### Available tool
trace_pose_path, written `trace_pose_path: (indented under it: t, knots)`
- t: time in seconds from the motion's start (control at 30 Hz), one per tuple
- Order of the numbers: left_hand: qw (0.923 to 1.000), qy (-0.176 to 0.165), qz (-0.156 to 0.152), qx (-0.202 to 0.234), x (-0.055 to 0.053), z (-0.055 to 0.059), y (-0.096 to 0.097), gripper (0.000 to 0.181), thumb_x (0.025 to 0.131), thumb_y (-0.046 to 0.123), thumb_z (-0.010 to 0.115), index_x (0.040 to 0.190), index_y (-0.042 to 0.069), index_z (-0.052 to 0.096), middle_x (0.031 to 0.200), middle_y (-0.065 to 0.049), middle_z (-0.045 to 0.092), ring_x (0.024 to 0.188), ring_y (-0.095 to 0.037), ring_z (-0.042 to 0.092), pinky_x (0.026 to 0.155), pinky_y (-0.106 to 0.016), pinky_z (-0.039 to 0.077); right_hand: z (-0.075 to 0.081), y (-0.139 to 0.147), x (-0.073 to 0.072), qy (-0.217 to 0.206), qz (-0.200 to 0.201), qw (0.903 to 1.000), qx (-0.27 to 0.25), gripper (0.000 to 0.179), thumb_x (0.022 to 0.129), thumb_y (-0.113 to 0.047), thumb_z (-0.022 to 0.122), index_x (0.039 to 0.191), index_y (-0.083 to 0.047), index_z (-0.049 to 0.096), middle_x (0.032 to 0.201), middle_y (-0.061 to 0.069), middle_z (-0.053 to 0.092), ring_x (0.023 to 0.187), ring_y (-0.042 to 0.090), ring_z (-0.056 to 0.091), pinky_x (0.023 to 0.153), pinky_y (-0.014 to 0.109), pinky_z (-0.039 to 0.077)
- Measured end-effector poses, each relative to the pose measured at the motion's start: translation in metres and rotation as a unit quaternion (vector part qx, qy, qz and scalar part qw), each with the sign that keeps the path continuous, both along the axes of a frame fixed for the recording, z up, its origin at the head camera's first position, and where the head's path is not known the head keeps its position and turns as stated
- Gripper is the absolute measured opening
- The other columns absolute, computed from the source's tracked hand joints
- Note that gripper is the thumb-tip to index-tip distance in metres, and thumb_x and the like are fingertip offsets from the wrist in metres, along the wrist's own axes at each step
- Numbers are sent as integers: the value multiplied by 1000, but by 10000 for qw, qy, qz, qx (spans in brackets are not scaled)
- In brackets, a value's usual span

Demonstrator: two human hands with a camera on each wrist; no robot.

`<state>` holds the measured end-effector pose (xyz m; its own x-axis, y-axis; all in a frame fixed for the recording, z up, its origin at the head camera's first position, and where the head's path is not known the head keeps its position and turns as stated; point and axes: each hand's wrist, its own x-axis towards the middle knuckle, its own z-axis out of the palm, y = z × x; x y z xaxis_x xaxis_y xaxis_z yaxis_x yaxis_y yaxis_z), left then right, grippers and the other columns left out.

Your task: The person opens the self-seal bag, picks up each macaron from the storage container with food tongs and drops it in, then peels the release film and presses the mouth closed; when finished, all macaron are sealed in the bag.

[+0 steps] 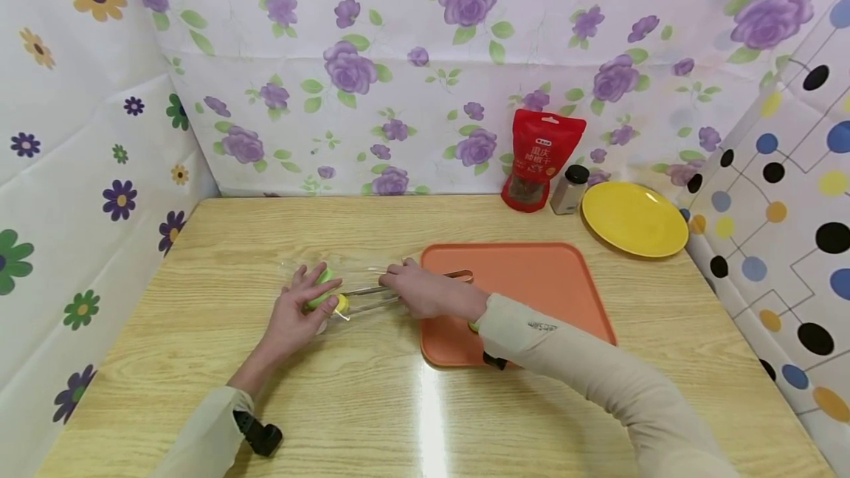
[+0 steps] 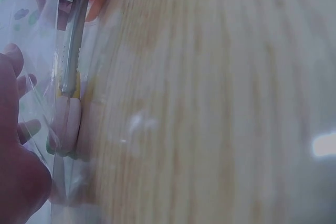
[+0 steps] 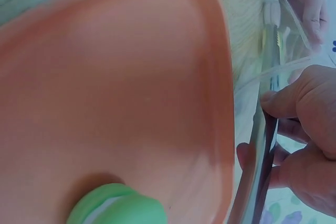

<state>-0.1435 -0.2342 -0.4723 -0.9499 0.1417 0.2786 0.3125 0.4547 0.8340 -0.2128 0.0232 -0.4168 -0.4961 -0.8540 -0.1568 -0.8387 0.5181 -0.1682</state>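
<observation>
Nearest me on the worktop come two pale sleeves, the left sleeve and the right sleeve, each with a black wrist device strapped near the cuff.

Of the hands, I record the left hand with fingers spread and loosely extended, laid against a clear plastic bag. The right hand is grasping metal tongs between thumb and fingers, the bent end projecting over the tray.

The far ends of the tongs reach in among the film of the bag, beside the left hand. There I note a yellow piece at the tips and a green piece just beyond it, under the left fingers. Whether the tips clamp the yellow piece, I cannot tell.

To the right lies an orange tray, its left edge below the right hand. On it my right wrist view shows a rounded green item with a pale band.

Along the back I find a red pouch standing upright, a black-capped jar just beside it, and a yellow plate near the right corner. Behind them hangs a purple-flowered cloth.
</observation>
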Motion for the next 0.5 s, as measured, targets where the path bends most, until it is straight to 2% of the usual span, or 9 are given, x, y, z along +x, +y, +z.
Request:
trace_pose_path:
  t: [0.2, 0.37, 0.5]
  knots:
    - [10000, 13, -6, 3, 0, 0, 1, 31, 92, 1, 71, 122, -4, 69, 152, -27, 38, 146, -52, 9, 101, -79, -6, 1, 1, -1, 44, -52, 9999, 91, 43, 94, 0, 63, 136, -3, 54, 125, 10, 57, 111, 24, 52, 96, 37, 38]
    - [10000, 21, -31, 12, 1, 1, 0, 29, 93, 3, 70, 122, -2, 69, 152, -26, 38, 146, -51, 9, 101, -80, -6, 6, 12, -1, -230, -105, 9996, -91, 41, 96, 3, 59, 136, -1, 54, 125, 12, 57, 106, 26, 51, 92, 38, 39]
    - [10000, 26, -67, 7, 1, 1, -1, 30, 93, 3, 69, 123, -4, 68, 152, -28, 37, 145, -54, 9, 100, -80, -6, 13, 31, 0, -378, -204, 9990, -105, 47, 96, 3, 58, 142, 0, 48, 125, 13, 54, 103, 26, 48, 86, 36, 41]
